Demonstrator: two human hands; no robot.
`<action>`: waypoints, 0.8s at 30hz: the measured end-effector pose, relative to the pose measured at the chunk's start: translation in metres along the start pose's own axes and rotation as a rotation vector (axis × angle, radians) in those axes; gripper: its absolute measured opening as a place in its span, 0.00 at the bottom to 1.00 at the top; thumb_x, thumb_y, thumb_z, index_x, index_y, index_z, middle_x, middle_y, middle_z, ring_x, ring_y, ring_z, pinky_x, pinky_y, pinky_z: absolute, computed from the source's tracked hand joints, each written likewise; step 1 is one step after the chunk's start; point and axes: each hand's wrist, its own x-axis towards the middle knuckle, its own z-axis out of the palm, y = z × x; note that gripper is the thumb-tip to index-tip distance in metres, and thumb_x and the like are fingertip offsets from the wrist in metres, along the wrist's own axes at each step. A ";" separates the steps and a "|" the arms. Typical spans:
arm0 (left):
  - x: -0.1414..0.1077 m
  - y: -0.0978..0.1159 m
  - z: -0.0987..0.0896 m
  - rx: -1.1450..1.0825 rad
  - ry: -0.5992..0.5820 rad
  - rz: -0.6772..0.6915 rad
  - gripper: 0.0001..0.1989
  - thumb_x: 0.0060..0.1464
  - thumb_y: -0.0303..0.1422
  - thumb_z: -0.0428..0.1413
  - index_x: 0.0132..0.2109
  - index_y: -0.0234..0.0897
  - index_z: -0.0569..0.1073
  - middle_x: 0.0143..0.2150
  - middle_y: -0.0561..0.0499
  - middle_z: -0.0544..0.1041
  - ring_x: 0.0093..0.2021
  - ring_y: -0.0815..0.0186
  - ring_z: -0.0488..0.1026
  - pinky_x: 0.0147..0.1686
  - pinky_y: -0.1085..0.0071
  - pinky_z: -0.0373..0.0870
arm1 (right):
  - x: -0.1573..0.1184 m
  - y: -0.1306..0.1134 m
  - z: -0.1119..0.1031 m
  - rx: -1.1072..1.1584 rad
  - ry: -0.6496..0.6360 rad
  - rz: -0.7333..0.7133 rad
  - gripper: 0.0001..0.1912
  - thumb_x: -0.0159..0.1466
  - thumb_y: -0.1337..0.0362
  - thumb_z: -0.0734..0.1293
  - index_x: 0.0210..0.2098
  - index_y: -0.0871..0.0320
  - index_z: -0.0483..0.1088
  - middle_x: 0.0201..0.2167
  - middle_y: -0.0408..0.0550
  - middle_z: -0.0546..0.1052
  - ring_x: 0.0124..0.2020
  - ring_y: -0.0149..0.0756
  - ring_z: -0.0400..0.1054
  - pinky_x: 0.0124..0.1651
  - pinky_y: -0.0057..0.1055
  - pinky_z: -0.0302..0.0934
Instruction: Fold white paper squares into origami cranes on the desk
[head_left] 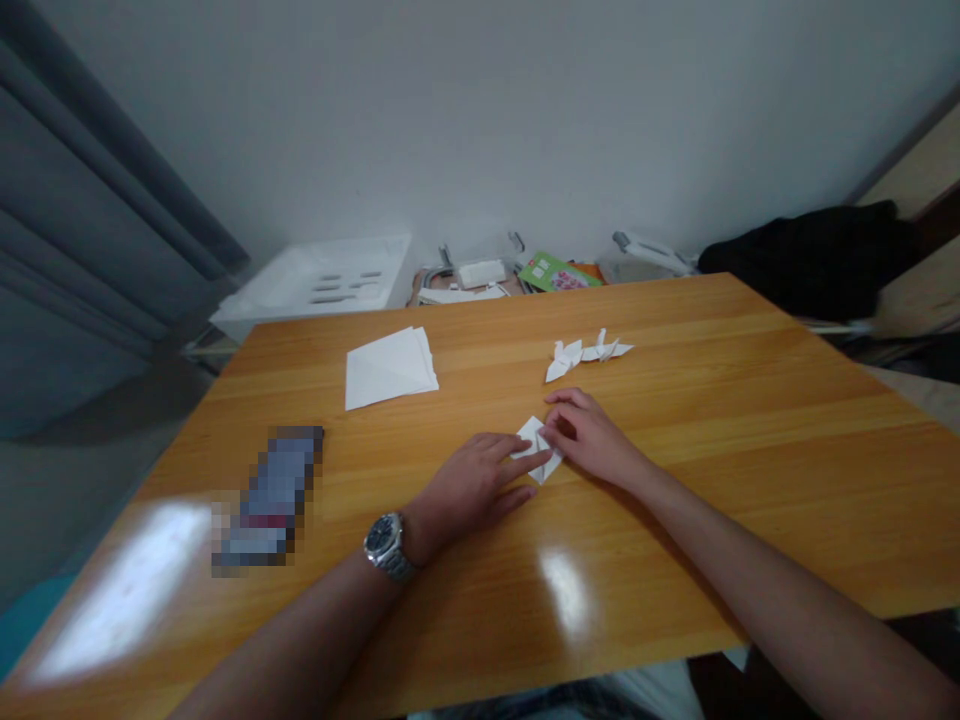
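A small folded white paper (541, 470) lies on the wooden table (675, 400) between my hands. My left hand (480, 480), with a metal watch on its wrist, rests with fingers spread, some of them pressing on the paper. My right hand (589, 435) pinches the paper's right edge between thumb and index finger. Just beyond that hand stand two folded white paper birds, one on the left (564, 360) and one on the right (606, 350).
White paper sheets (390, 368) lie at the back left, and a blurred phone (274, 495) on the left. Behind the table are a white foam tray (337, 280), a green booklet (559, 272) and dark cloth (810, 260).
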 end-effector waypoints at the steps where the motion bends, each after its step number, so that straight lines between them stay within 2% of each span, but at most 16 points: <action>1: 0.000 0.000 0.000 0.009 -0.004 -0.002 0.21 0.68 0.43 0.50 0.65 0.47 0.68 0.61 0.44 0.73 0.59 0.56 0.70 0.59 0.55 0.67 | 0.000 0.000 0.001 -0.004 0.003 0.005 0.07 0.66 0.62 0.68 0.32 0.56 0.71 0.50 0.55 0.70 0.56 0.48 0.66 0.60 0.47 0.60; 24: 0.000 0.000 0.003 0.049 -0.005 0.013 0.20 0.68 0.42 0.50 0.62 0.44 0.72 0.62 0.42 0.72 0.59 0.54 0.70 0.60 0.54 0.67 | 0.001 0.001 0.004 -0.038 0.026 -0.010 0.07 0.66 0.63 0.68 0.31 0.55 0.69 0.48 0.55 0.70 0.55 0.48 0.65 0.58 0.48 0.61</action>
